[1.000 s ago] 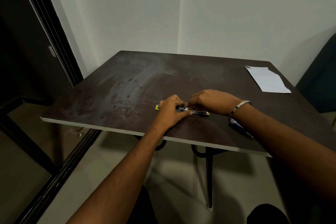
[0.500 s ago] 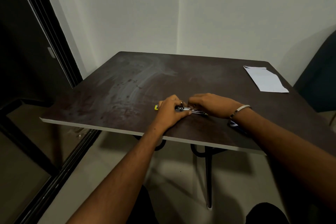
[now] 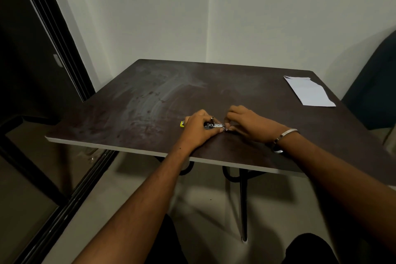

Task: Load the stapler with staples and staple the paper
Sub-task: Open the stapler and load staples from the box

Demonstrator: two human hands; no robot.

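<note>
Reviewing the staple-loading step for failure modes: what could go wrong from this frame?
1. Both hands crowd the small stapler: the left hand holds its body, the right hand pinches at the metal rail end. Thin staples could slip or jam, and fingers may get nipped.
2. It sits close to the table front edge, so dropped staples could fall to the floor.
3. The paper lies at the far right corner, needing a reach later.
</note>
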